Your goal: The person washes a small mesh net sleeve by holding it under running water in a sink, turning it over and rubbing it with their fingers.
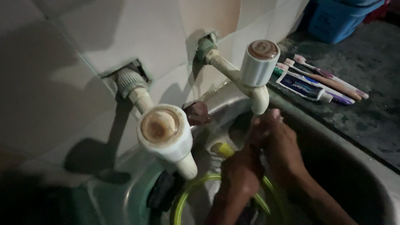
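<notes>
Looking down into the steel sink (125,196), I see my right hand (277,141) raised under the spout of the far white tap (255,73), fingers curled together at its mouth. My left hand (239,177) presses against it from below, closed; what it grips I cannot tell. A yellow-green hose (187,193) loops just beneath both hands. The near white tap (166,135) stands beside them. Toothbrushes (329,79) and a toothpaste tube (304,87) lie on the dark counter (375,112).
</notes>
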